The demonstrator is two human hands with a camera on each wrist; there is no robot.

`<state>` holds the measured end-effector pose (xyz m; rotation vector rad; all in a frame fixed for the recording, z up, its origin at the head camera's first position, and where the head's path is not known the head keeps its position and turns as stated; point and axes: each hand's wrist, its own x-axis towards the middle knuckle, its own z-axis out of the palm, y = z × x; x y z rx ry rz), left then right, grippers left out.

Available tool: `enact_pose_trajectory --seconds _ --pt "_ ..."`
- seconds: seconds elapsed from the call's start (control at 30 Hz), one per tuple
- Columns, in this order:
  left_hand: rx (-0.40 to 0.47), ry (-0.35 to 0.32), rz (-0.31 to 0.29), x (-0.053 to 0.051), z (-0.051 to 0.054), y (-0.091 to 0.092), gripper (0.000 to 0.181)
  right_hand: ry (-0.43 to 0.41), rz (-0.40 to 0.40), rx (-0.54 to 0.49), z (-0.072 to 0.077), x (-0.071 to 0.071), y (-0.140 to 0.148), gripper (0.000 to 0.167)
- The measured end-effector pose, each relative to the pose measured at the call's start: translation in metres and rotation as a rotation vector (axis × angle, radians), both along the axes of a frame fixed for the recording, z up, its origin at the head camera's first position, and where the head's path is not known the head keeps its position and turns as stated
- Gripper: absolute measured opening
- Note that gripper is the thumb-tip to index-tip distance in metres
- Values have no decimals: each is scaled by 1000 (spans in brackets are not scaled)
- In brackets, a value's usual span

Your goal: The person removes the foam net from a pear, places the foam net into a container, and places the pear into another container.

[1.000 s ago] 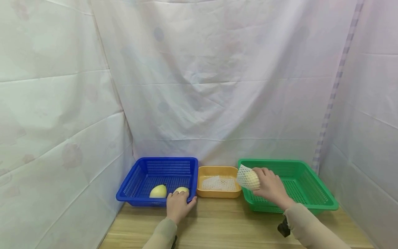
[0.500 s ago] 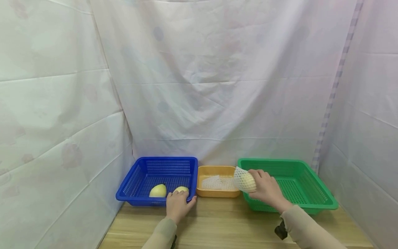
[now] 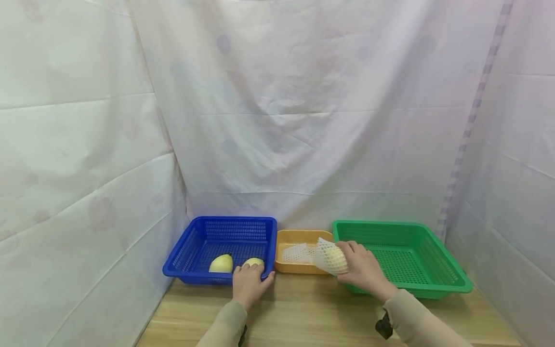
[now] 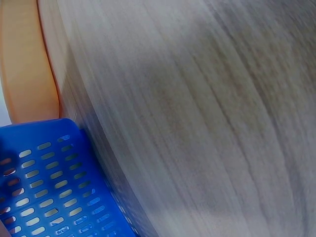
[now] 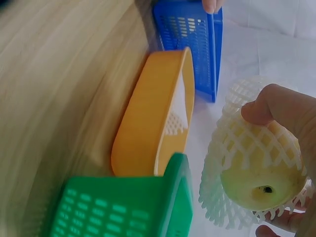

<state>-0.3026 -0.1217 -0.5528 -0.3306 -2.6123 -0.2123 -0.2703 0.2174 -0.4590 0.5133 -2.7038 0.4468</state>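
Observation:
My right hand [image 3: 362, 270] holds a pale yellow pear [image 3: 335, 260] wrapped in a white foam net sleeve [image 3: 321, 253], above the table by the green basket's near left corner. In the right wrist view the pear's bare blossom end [image 5: 261, 190] shows past the net, with the thumb [image 5: 259, 108] pressing on the sleeve. My left hand [image 3: 249, 284] grips the near rim of the blue basket [image 3: 197, 277], thumb at its right corner and fingers reaching inside. Those fingers partly hide one pear [image 3: 255, 261]; another pear [image 3: 222, 263] lies to its left.
Between the baskets stands an orange tray [image 3: 284, 269] with flattened white foam netting [image 3: 296, 253] in it. The green basket [image 3: 433, 289] is at the right. Both baskets and the tray sit on a wooden table [image 3: 299, 313], with a white curtain [image 3: 269, 144] behind.
My right hand has moved left and slightly down with the netted pear, from over the green basket's edge toward the orange tray's front. The left hand stays at the blue basket.

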Motion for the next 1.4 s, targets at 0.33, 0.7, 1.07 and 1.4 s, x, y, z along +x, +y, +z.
enact_pose_trajectory --seconds 0.33,0.7,1.07,1.4 --pt "-6 3 2 0 0 1 40 12 41 -17 -11 1 -19 85" --pt "-8 -3 9 1 2 2 41 -53 55 -39 -32 5 -34 85" --pt "-7 9 5 1 2 1 41 -102 108 -46 -54 7 -49 84" --pt "-13 -8 0 2 4 1 42 -184 146 -47 -73 9 -55 82"
